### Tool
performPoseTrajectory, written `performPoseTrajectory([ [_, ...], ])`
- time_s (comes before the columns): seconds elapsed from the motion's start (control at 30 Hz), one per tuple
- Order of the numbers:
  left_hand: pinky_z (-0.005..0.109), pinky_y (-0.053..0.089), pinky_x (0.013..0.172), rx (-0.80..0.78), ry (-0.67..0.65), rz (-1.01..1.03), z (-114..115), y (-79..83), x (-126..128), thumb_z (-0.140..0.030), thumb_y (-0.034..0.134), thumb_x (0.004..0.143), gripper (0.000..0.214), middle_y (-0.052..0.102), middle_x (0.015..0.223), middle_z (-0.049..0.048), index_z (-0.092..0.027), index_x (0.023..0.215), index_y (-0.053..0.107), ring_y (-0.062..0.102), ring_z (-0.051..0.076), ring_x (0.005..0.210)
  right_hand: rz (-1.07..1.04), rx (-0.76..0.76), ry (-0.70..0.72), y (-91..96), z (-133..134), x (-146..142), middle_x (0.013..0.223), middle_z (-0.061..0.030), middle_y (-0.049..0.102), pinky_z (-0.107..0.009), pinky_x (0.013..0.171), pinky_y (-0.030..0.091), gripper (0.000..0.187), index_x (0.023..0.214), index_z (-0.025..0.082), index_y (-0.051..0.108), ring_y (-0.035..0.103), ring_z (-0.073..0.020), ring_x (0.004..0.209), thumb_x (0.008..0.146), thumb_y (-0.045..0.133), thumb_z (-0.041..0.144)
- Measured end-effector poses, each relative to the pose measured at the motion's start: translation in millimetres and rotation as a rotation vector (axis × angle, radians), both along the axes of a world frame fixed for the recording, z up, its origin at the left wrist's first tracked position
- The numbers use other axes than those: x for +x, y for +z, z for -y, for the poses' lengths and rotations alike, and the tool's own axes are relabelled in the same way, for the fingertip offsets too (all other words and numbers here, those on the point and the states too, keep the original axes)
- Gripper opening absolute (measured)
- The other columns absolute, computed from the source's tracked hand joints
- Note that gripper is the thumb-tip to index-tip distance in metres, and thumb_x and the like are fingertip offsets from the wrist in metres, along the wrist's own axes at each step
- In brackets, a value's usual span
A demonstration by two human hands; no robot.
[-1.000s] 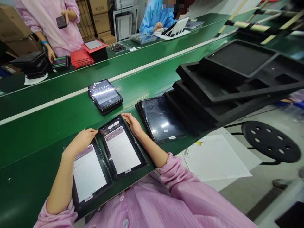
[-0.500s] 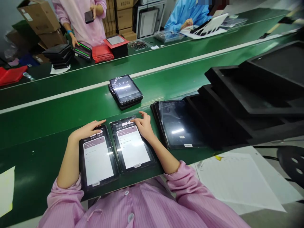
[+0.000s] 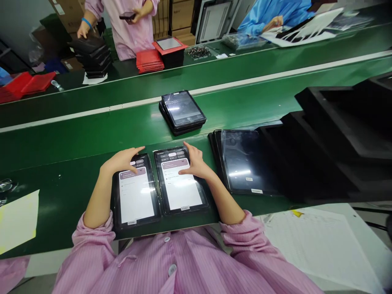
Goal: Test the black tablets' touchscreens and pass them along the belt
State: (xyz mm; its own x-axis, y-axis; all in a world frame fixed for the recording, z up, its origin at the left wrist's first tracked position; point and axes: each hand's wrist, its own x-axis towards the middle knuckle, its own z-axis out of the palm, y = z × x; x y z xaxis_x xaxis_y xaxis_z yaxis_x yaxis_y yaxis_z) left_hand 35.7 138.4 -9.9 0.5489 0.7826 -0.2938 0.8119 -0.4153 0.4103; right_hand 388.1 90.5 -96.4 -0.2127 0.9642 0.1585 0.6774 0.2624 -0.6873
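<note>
Two tablets with lit screens lie side by side on the green bench in front of me. Over the upper part of the left tablet [image 3: 137, 202] is my left hand [image 3: 122, 161], its thumb on the screen and its fingers stretched past the top edge. My right hand [image 3: 196, 162] is at the upper right of the right tablet [image 3: 183, 192], thumb over the screen and index finger extended beyond the top edge. Both hands are open and hold nothing. Each screen shows a white panel under a mauve banner and a row of buttons.
Beyond the tablets sits a small stack of tablets [image 3: 183, 108]. To the right are more film-covered tablets [image 3: 241, 159] and black foam trays [image 3: 337, 122]. Paper sheets [image 3: 318, 241] lie at the lower right, a yellowish sheet [image 3: 21, 220] at the left. Two people work across the bench.
My right thumb has spread down over the right screen from the buttons near its top. My left thumb has moved lower on its screen. The camera view has shifted left.
</note>
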Motion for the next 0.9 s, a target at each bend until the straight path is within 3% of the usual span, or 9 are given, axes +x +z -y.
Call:
performPoseTrajectory([
  [0.13,0.032,0.051,0.081,0.085,0.112,0.017,-7.0,0.9,-0.3,-0.028,0.054,0.089,0.054,0.073,0.11,0.0021,-0.035,0.143,0.052,0.07,0.023,0.096,-0.202,0.029,-0.231,0.5,-6.4,-1.5,0.122,-0.0145,0.065,-0.047,0.097,0.045,0.073,0.148,0.02,0.036,0.059,-0.0306,0.112,0.081,0.063,0.029],
  [0.23,0.033,0.051,0.081,0.219,0.212,-0.052,-5.6,3.0,4.4,-0.016,0.037,0.093,0.049,0.075,0.103,0.0045,-0.029,0.132,0.063,0.07,0.023,0.095,-0.323,0.097,-0.367,4.6,-9.1,-4.6,0.104,-0.011,0.071,-0.042,0.089,0.05,0.049,0.138,0.018,0.047,0.066,-0.0245,0.093,0.09,0.045,0.023],
  [0.3,0.035,0.05,0.086,0.191,0.146,-0.027,-0.4,3.7,9.9,-0.02,0.039,0.095,0.048,0.073,0.115,0.0055,-0.029,0.138,0.057,0.068,0.024,0.104,-0.354,0.153,-0.368,10.2,-4.6,-7.2,0.105,-0.0111,0.07,-0.041,0.087,0.051,0.04,0.129,0.018,0.054,0.066,-0.0239,0.094,0.092,0.043,0.025],
  [0.37,0.038,0.047,0.097,0.102,-0.002,0.02,7.5,3.5,16.0,-0.031,0.053,0.093,0.057,0.064,0.134,0.0081,-0.03,0.15,0.042,0.061,0.027,0.119,-0.341,0.207,-0.316,16.2,6.9,-8.8,0.111,-0.0121,0.068,-0.04,0.088,0.052,0.033,0.121,0.019,0.061,0.064,-0.0246,0.103,0.093,0.045,0.03],
  [0.43,0.047,0.037,0.11,0.048,-0.116,-0.002,16.7,2.8,21.9,-0.042,0.069,0.083,0.087,0.049,0.149,0.0137,-0.029,0.157,0.024,0.05,0.033,0.133,-0.304,0.255,-0.247,20.0,24.3,-7.7,0.113,-0.0121,0.066,-0.041,0.093,0.05,0.032,0.115,0.019,0.066,0.061,-0.0253,0.109,0.096,0.045,0.034],
  [0.57,0.069,0.008,0.114,-0.002,-0.165,-0.175,31.8,5.8,32.1,-0.047,0.082,0.067,0.128,0.023,0.161,0.0254,-0.028,0.159,-0.005,0.019,0.041,0.149,-0.23,0.261,-0.117,15.3,59.3,4.1,0.112,-0.0113,0.065,-0.045,0.094,0.05,0.043,0.098,0.022,0.076,0.061,-0.0265,0.109,0.099,0.037,0.04],
  [0.7,0.07,0.003,0.113,-0.066,-0.194,-0.289,37.6,15.9,39.2,-0.047,0.082,0.067,0.135,0.008,0.163,0.0298,-0.025,0.156,-0.017,0.004,0.038,0.153,-0.189,0.277,-0.054,4.8,71.4,14.4,0.116,-0.0095,0.063,-0.045,0.088,0.052,0.042,0.086,0.026,0.081,0.059,-0.0272,0.11,0.097,0.042,0.039],
  [0.9,0.067,0.003,0.116,-0.081,-0.161,-0.346,38.4,18.0,43.3,-0.044,0.08,0.07,0.13,0.006,0.164,0.028,-0.024,0.157,-0.014,0.002,0.039,0.153,-0.19,0.323,-0.055,3.8,68.7,8.4,0.116,-0.0092,0.062,-0.045,0.085,0.053,0.036,0.084,0.028,0.082,0.06,-0.0273,0.108,0.095,0.048,0.032],
])
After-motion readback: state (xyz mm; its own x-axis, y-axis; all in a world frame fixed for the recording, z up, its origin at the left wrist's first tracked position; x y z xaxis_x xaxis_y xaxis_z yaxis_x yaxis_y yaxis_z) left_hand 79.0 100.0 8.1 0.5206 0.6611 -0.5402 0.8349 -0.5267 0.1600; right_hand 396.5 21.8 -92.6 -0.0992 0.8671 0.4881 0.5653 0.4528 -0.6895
